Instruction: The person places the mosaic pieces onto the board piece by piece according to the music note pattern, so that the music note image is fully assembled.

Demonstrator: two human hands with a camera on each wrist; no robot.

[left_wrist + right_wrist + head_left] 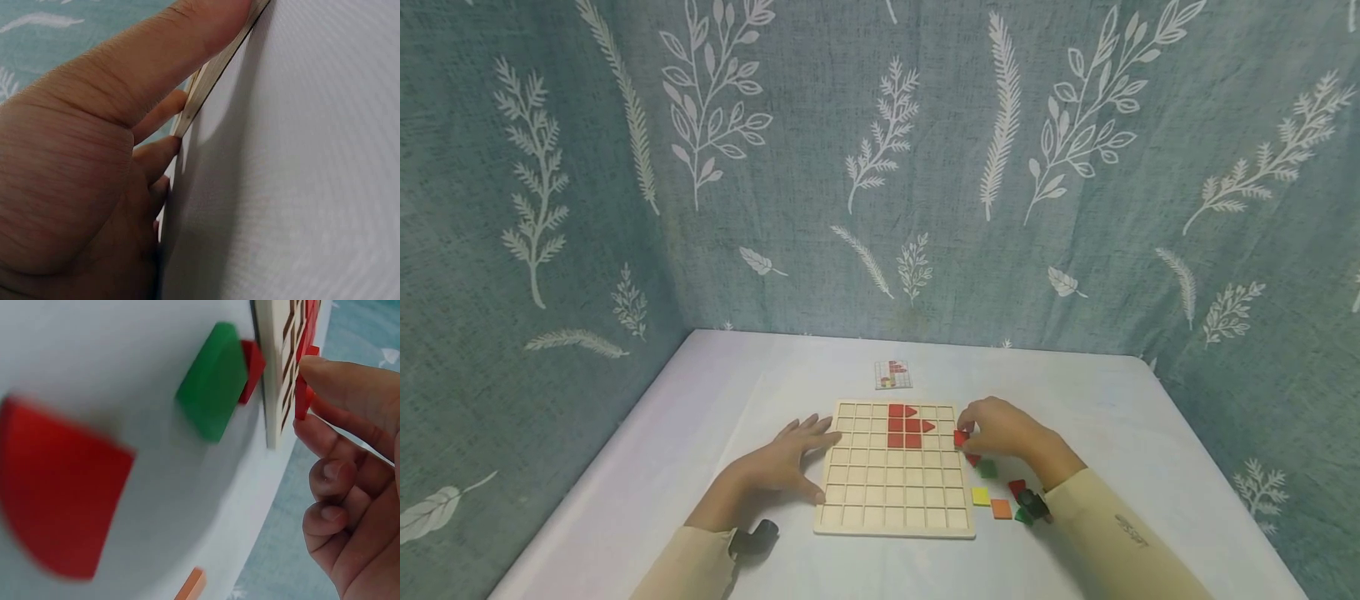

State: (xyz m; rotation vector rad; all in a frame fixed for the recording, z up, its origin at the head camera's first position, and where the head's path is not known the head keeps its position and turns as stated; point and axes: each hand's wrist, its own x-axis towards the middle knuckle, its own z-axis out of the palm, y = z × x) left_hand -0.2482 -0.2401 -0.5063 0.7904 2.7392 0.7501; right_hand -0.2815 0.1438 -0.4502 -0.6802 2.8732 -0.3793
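A pale wooden grid board point(895, 492) lies on the table, with several red squares and two pointed red pieces set in its top three rows. Along its left edge my left hand point(775, 467) rests with fingers spread, thumb and fingertips touching the side; the left wrist view shows the thumb point(187, 37) against that edge. My right hand point(1007, 433) pinches a red tile point(960, 438) between thumb and fingers at the board's upper right edge. In the right wrist view this red tile point(302, 394) stands on edge in the pinch, other fingers curled.
Right of the board lie a green piece point(988, 469) overlapping a red one point(973, 460), a yellow square point(981, 497), an orange square point(1002, 509) and another red piece point(1017, 487). Behind the board is a small pattern card point(892, 375). Patterned cloth point(910, 167) hangs around the table.
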